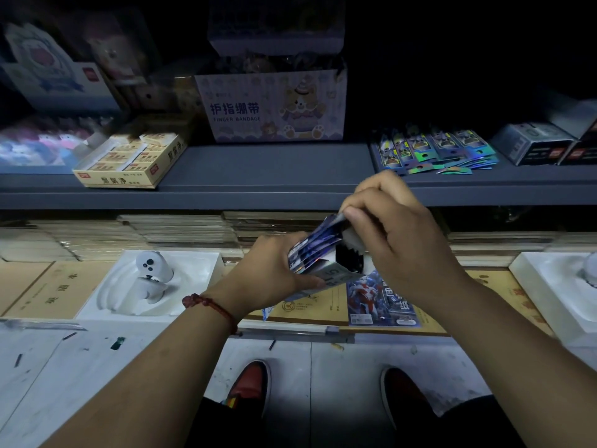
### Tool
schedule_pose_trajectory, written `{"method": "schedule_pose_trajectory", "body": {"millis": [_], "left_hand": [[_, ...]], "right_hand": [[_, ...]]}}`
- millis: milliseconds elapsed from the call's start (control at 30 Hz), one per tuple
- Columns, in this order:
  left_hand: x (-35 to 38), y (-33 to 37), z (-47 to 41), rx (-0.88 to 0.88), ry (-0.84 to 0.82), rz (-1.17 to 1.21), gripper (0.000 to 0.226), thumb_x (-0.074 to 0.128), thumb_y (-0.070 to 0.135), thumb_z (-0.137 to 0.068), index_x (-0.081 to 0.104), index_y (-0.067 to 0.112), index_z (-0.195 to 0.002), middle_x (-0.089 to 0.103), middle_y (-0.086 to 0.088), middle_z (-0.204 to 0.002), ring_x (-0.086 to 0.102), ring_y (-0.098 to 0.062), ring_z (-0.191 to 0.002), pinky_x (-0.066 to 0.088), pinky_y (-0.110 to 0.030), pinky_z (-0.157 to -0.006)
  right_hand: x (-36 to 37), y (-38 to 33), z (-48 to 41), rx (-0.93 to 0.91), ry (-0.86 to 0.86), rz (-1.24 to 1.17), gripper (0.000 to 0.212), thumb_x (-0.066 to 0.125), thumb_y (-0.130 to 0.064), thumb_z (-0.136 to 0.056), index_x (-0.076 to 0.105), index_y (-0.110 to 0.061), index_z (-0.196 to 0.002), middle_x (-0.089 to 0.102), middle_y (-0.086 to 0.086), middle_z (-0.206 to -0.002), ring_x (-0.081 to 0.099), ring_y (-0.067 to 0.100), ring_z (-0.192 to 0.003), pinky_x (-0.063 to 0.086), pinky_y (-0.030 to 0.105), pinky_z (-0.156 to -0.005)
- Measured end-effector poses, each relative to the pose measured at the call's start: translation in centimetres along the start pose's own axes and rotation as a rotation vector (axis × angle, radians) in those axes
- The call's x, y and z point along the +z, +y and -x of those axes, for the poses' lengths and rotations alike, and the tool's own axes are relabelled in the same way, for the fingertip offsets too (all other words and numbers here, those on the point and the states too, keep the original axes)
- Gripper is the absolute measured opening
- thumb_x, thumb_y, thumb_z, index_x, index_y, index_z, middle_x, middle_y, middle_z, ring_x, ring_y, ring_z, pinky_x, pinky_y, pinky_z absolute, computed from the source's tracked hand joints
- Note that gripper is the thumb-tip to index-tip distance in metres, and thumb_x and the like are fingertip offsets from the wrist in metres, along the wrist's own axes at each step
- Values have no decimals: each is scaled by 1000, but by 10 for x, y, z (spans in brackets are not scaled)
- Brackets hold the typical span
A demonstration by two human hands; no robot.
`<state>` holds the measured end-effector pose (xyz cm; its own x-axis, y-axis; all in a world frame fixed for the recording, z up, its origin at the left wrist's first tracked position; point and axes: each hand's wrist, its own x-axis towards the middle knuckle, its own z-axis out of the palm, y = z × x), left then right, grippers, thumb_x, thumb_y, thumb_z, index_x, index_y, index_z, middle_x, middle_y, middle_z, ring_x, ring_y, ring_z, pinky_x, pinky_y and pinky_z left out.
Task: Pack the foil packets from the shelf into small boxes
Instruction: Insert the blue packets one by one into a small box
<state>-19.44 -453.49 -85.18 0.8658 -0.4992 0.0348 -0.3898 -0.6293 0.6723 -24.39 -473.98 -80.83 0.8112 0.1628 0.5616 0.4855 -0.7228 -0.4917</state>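
Head view, looking down past a grey shelf (258, 169) to a lower ledge and the floor.

Left hand (268, 270) wrapped around a small box (326, 273), fingers curled under it, thumb side up; box held tilted, open mouth facing right. Red bracelet (210, 307) on that wrist.

Right hand (397, 227) pinching a bunch of foil packets (318, 244) between thumb and fingers at their upper end. Lower ends of the packets sit inside the mouth of the box; upper ends stick out toward the far right.

More foil packets (433, 150) lie fanned on the shelf, far right, holographic edges catching light. Right of them, dark small boxes (536, 143) stand at the shelf's right end.

Shelf centre: a finger bandage carton (271, 106). Shelf left: a yellow tray of erasers (132, 163), open top.

Lower ledge, near: brown notebooks (48, 289) laid flat, a white foam tray (193, 286) with a white controller (151, 276) on it, left of the hands. A blue printed card (371, 302) lies flat under the hands.

Floor: two shoes (252, 386) at bottom centre.
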Motion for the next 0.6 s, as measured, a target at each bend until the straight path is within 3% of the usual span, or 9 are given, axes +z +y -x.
{"method": "schedule_pose_trajectory", "body": {"millis": [100,233,333,433,533,600], "left_hand": [[-1,0,-1,-12,12,-8,39,87,36,-77,61,35,-106,70,15,-93,63,6,-79,44,-6,-62],[-2,0,1,-22,17,-22,43,86,36,-78,63,29,-114,71,13,-100,65,4,-84,49,-7,-66],[-2,-2,1,-27,45,-42,47,86,36,-78,65,25,-119,73,11,-105,66,-1,-88,51,-10,-69],[-2,-3,0,-45,68,-47,48,85,37,-78,65,25,-120,72,13,-105,63,3,-87,45,-4,-65],[-2,0,0,-57,84,-43,43,85,36,-78,63,30,-115,67,18,-94,61,8,-80,44,-2,-65],[-2,2,1,-64,90,-36,37,86,35,-77,60,38,-103,64,21,-84,61,9,-75,43,-3,-62]], "right_hand": [[-2,1,-2,29,175,12,17,51,-10,-106,66,-7,-100,52,4,-108,53,15,-88,43,25,-77],[-2,0,-2,77,369,-3,15,53,-7,-105,67,-3,-104,49,4,-105,47,9,-78,37,11,-74],[2,-7,-2,163,398,-172,10,58,-13,-103,61,-11,-113,53,8,-102,49,8,-69,39,16,-66],[13,-19,-1,378,392,-465,34,69,-27,-97,48,-18,-121,52,6,-100,45,7,-56,40,20,-58],[23,-23,1,537,413,-531,45,78,-32,-88,49,-17,-120,49,2,-95,45,6,-57,43,20,-57],[27,-23,1,584,362,-536,38,79,-37,-86,58,-16,-110,49,1,-87,45,4,-58,42,21,-57]]}}
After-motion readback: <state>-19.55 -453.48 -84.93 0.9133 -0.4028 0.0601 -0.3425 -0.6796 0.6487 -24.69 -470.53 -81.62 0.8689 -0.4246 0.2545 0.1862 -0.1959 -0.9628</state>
